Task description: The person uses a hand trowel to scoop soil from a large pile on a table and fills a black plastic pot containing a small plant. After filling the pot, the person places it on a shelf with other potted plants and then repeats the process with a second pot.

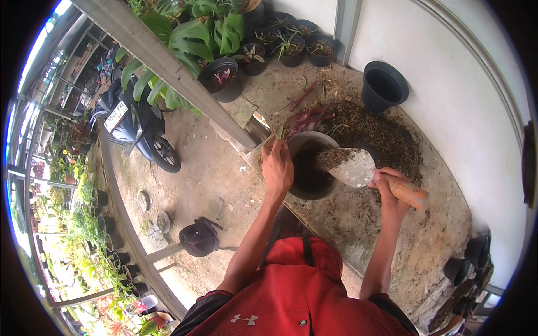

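A round plant pot [314,193] with dark soil inside stands on the concrete ledge in front of me. My left hand [278,168] grips its left rim, the fingertips partly hidden. In my right hand [390,185] is a masonry trowel [357,168], held by its wooden handle near the blade. The dirt-caked blade tilts over the pot's right rim, its tip above the opening with dark soil on it. Loose potting soil [378,130] is spread on the ledge behind and right of the pot. Pink-red plant stems [311,119] lie just beyond the rim.
An empty black pot [384,86] leans near the white wall [454,75]. Several potted plants [290,50] line the back. A metal post [168,63] slants down at left beside the ledge. A parked motorcycle [138,126] and a dark bag [199,237] are on the lower floor.
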The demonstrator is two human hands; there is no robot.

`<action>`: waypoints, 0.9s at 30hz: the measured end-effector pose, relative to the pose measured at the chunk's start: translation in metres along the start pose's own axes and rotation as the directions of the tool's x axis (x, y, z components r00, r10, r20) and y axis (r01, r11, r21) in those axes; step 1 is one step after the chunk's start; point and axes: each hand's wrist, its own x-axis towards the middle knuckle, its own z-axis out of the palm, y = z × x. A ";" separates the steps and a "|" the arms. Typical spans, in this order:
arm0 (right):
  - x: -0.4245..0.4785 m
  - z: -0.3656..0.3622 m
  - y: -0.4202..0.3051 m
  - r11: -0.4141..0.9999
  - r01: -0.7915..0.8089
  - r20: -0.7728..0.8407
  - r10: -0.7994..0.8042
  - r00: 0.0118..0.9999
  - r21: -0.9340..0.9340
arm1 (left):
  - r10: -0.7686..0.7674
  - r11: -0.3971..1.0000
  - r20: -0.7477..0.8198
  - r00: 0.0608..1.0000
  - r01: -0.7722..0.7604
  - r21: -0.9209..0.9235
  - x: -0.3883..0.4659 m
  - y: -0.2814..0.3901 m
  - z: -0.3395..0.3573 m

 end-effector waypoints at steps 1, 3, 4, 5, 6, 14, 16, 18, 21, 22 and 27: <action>0.000 0.002 -0.002 1.000 0.005 0.017 -0.006 1.000 0.024 | 0.007 1.000 -0.007 1.000 -0.008 -0.004 0.000 0.000 0.000; 0.001 0.003 -0.004 0.999 0.043 0.052 -0.042 0.998 -0.012 | 0.014 1.000 -0.008 1.000 -0.014 0.006 0.000 0.001 -0.001; 0.002 0.002 -0.004 0.995 0.076 0.072 -0.071 0.995 -0.071 | 0.013 1.000 -0.002 1.000 -0.013 0.020 -0.001 0.002 -0.001; 0.002 0.003 -0.004 0.985 0.110 0.094 -0.098 0.991 -0.130 | 0.011 0.999 0.004 1.000 -0.011 0.034 -0.001 0.003 -0.002; 0.001 0.005 -0.006 0.994 0.077 0.079 -0.071 0.994 -0.078 | 0.015 1.000 -0.005 1.000 -0.015 0.027 -0.001 0.002 -0.001; -0.001 0.003 -0.009 0.932 0.263 0.131 -0.237 0.963 -0.250 | 0.000 1.000 -0.015 1.000 0.000 0.007 0.000 -0.003 0.003; -0.009 0.000 -0.003 0.992 0.123 -0.073 -0.121 0.990 0.022 | 0.015 1.000 -0.020 1.000 -0.015 0.014 0.000 -0.004 0.003; -0.017 -0.012 0.011 0.975 0.062 -0.232 -0.012 0.973 0.211 | 0.022 1.000 -0.028 0.999 -0.022 0.015 0.000 -0.004 0.004; -0.025 -0.052 0.064 0.880 0.131 -0.392 0.068 0.917 0.458 | 0.013 1.000 -0.028 1.000 -0.013 0.009 -0.001 -0.004 0.006; -0.031 -0.063 0.077 0.849 0.100 -0.436 0.162 0.885 0.518 | 0.008 1.000 -0.021 1.000 -0.008 0.013 0.000 -0.005 0.006; -0.066 -0.090 0.144 0.903 -0.040 -0.441 0.247 0.863 0.427 | 0.012 1.000 -0.008 1.000 -0.012 -0.007 0.002 -0.005 0.006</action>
